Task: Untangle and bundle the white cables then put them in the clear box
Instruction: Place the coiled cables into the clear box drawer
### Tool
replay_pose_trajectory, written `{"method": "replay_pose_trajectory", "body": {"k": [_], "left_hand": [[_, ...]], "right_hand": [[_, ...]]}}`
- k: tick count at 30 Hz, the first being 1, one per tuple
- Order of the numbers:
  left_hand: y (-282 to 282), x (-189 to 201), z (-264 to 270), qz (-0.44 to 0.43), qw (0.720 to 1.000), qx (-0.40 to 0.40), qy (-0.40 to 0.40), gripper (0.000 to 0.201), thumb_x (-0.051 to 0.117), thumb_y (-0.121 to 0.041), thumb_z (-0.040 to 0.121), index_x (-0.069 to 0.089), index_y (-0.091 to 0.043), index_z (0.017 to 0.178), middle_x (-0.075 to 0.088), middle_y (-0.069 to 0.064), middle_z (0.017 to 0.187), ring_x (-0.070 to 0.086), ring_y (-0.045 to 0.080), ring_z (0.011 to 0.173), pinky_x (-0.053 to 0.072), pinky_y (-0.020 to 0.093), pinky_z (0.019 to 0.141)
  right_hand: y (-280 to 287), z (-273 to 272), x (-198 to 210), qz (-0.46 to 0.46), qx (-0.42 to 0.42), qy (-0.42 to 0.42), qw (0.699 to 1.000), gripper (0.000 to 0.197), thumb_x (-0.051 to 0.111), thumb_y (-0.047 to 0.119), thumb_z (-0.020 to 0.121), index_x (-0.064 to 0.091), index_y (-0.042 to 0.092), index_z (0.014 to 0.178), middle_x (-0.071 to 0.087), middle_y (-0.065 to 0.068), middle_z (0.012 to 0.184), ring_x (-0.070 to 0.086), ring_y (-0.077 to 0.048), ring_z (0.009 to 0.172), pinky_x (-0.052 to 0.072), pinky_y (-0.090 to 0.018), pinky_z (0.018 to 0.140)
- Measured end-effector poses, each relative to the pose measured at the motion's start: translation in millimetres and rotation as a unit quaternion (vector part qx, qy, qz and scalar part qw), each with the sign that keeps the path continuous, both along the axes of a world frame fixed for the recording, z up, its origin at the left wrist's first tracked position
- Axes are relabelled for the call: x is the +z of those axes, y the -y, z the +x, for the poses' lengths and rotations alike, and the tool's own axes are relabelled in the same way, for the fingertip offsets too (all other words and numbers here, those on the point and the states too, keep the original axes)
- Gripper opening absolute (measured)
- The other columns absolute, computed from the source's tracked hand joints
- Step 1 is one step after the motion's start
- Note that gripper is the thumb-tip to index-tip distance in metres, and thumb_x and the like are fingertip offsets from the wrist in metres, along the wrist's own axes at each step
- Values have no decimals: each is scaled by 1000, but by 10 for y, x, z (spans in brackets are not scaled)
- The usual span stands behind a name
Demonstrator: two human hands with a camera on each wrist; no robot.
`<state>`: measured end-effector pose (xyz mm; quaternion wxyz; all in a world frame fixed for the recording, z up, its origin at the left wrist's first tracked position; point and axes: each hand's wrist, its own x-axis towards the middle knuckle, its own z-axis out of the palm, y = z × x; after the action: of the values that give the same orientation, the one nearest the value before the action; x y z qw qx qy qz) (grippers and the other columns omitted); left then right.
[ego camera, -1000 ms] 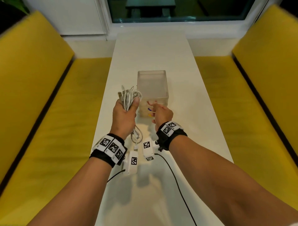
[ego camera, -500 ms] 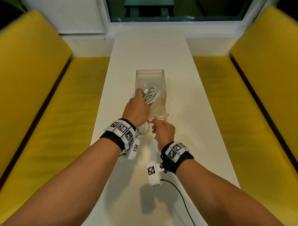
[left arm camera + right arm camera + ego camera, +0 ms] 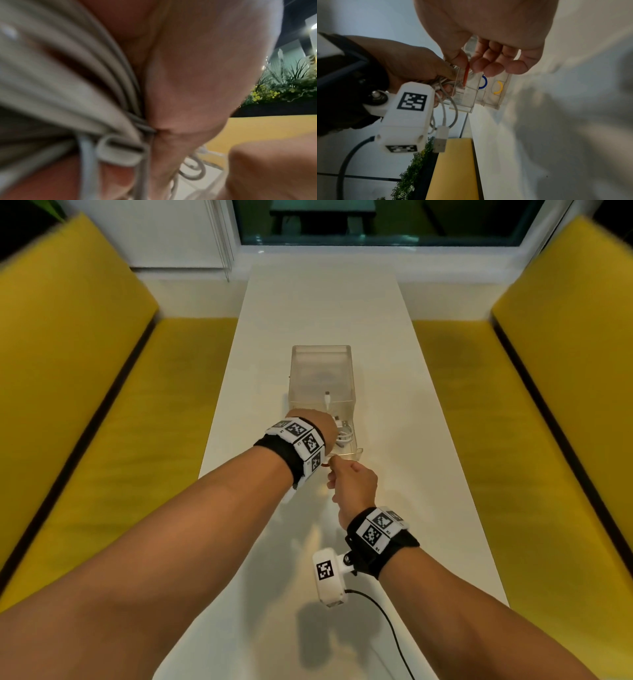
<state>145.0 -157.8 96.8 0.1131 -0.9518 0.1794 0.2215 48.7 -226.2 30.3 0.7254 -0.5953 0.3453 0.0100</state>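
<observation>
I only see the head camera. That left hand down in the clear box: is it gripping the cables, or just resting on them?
Observer: Gripping; the left wrist view shows the left hand curled round the white cables.
Visitor: What's the right hand fiddling with?
Observer: Its wrist view shows the right hand pinching a thin orange strip at the near end of the clear box.
Visitor: Anything beside it?
Observer: A blue ring and a yellow ring.

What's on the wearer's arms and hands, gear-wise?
Bare forearms, no sleeves or gloves. Each wrist carries a black strap with white square-coded marker tiles: left band, right band. A white camera module with its own marker hangs below the right wrist, trailing a black cable.
</observation>
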Motion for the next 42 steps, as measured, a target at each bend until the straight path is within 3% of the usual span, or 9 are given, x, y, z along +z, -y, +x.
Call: {"method": "replay_pose_trajectory", "body": {"k": [3,7,11,18,24,29,35,39,42], "left_hand": [[50,-50,1,16,1000,-3,24,31,49,-16,102,61,-6,128,62,8,130,60,29,121,48,39,97],[69,-119,-1,-9,993,67,98,33,50,-15,98,50,-3,128,59,14,127,62,31,113,45,35,80],[127,-191,-51,-66,985,96,129,38,53,-18,94,44,-1,128,55,15,125,63,29,109,49,36,80],[-90,-203,-163,-113,980,23,163,60,57,-18,92,28,-5,143,66,10,96,52,26,66,38,35,58],[-150,-101,-258,-64,985,-32,157,28,50,-16,97,52,-10,125,65,10,112,65,30,96,38,34,68],[-107,-34,-198,-31,989,-42,136,25,51,-16,96,57,-11,119,65,9,112,65,28,98,41,33,71],[-49,-81,-84,-98,981,58,156,42,52,-12,94,36,-4,132,53,2,76,48,19,57,37,34,56],[-77,-166,-63,-138,976,16,170,68,64,-46,86,32,-9,133,60,7,94,51,22,65,37,33,57],[-154,-175,-66,-186,965,0,182,71,51,-65,83,33,-15,129,57,5,99,53,25,68,39,33,60]], "right_hand": [[0,-10,18,1,-3,3,1000,16,68,13,84,63,6,71,58,-7,62,49,-16,53,37,-20,42],[-23,-15,41,0,-4,1,1000,18,68,14,84,61,8,69,58,-5,61,50,-17,54,37,-22,43],[-24,-20,28,9,-10,1,1000,20,69,13,86,61,8,68,57,-6,61,48,-16,52,36,-19,40],[-37,-33,37,7,-8,8,1000,18,67,9,86,61,6,69,53,-5,58,45,-15,49,34,-16,38],[1,-16,60,-5,-9,17,1000,16,66,9,85,61,5,71,54,-6,60,45,-15,50,34,-18,39],[-28,-16,61,-8,-6,8,1000,16,66,10,84,61,6,70,55,-7,61,46,-17,52,34,-18,39],[-92,-37,53,-6,-2,1,1000,18,68,12,83,61,8,67,56,-4,59,48,-17,52,34,-21,40],[-71,-28,20,-5,-16,4,1000,24,67,11,81,57,11,59,54,-7,61,46,-21,57,34,-23,44],[-86,-27,7,-8,-14,16,1000,26,67,8,80,54,10,58,52,-8,61,43,-20,58,35,-24,46]]}}
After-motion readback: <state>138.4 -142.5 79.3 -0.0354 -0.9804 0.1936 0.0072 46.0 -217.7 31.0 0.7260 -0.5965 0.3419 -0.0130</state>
